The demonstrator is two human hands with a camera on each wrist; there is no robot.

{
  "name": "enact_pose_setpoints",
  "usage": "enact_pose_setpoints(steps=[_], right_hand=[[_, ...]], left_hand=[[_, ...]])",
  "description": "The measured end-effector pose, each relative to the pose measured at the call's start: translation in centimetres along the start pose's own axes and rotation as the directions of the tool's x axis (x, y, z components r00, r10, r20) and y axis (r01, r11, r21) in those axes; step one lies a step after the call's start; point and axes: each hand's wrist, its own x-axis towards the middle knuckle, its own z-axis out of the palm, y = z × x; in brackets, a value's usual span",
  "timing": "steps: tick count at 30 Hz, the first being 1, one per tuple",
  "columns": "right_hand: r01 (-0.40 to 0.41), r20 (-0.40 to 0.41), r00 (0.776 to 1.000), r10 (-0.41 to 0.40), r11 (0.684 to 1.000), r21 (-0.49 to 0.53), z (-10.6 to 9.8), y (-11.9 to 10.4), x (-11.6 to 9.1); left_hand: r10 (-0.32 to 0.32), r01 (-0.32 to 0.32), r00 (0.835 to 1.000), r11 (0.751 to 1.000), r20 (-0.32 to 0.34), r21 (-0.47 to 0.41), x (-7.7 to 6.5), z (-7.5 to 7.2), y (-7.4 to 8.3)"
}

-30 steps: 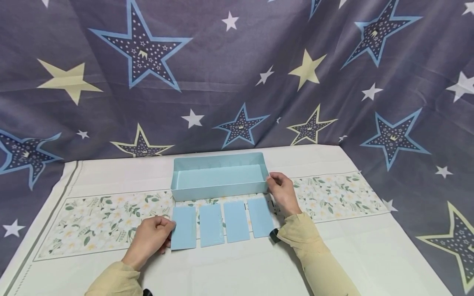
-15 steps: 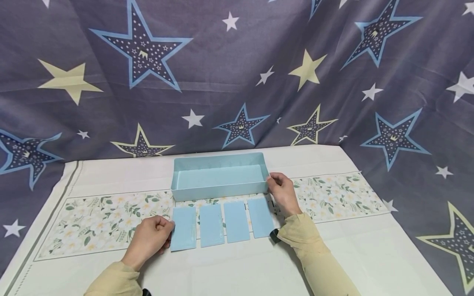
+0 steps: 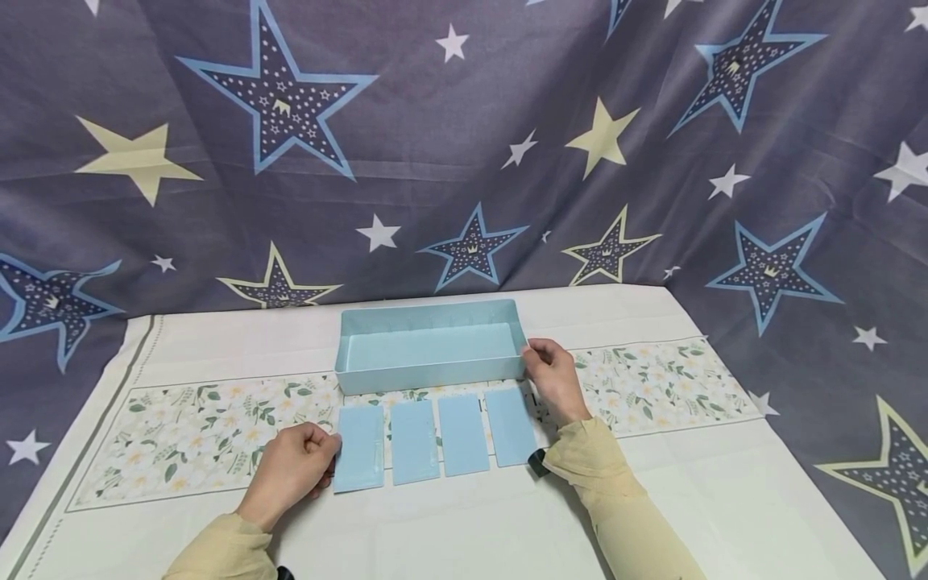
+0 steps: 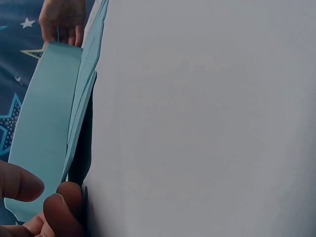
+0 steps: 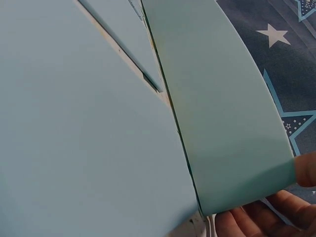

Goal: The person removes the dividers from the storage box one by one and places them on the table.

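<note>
A long, shallow light-blue open box stands at the middle of the table. My right hand grips its right end, with the thumb at the upper rim and the fingers along the outside of the end wall. Several flat blue rectangular panels lie in a row in front of the box. By the left edge of the leftmost panel is my left hand, fingers loosely curled. In the left wrist view its thumb stands apart from the fingers, and a fingertip is right at the panel's near edge.
The other panels lie to the right with narrow gaps between them. Under them runs a flower-printed strip on the white tablecloth. A dark star-patterned curtain hangs behind and at both sides.
My left hand has drawn back slightly to the left from the leftmost panel, whose front edge sits a little nearer to me. The right hand and the box have not moved.
</note>
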Motion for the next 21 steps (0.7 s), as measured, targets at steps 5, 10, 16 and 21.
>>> enact_pose_setpoints(steps=[5, 10, 16, 21], right_hand=[[0.032, -0.009, 0.999, -0.033, 0.999, -0.034, 0.3, 2.8, 1.6], [0.032, -0.005, 0.999, -0.032, 0.999, -0.006, 0.2, 2.4, 1.3], [0.029, -0.046, 0.998, -0.030, 0.999, -0.035, 0.6, 4.2, 2.3], [0.028, -0.061, 0.998, -0.030, 0.999, -0.034, 0.7, 4.8, 2.7]], left_hand=[[-0.005, 0.005, 1.000, 1.000, 0.001, -0.003, 0.0, -0.1, 0.0], [-0.008, 0.008, 1.000, 1.000, 0.001, -0.002, 0.1, -0.2, 0.1], [-0.009, 0.009, 1.000, 1.000, 0.011, -0.010, 0.1, -0.2, 0.0], [0.006, -0.005, 1.000, 1.000, 0.020, -0.014, 0.1, -0.2, 0.0]])
